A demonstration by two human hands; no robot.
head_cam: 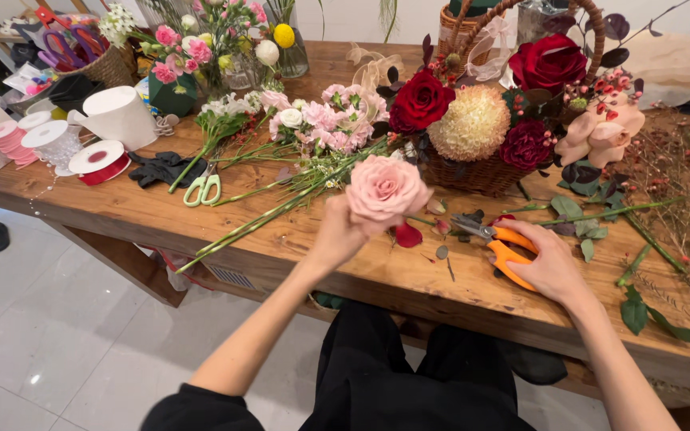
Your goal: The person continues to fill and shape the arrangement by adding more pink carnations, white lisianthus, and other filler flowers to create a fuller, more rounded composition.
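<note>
At the centre of the frame the left hand point(337, 235) is holding a pink rose point(385, 187), grip clamped on its stem, while the right hand point(549, 263), lower right, is closing around orange shears point(501, 247) lying on the desk point(161, 219), likely the trimming step, calling for a steady lift.

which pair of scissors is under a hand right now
The orange-handled scissors near the basket: the right hand rests on them. The green-handled pair lies untouched on the table, far left of both hands.
</note>
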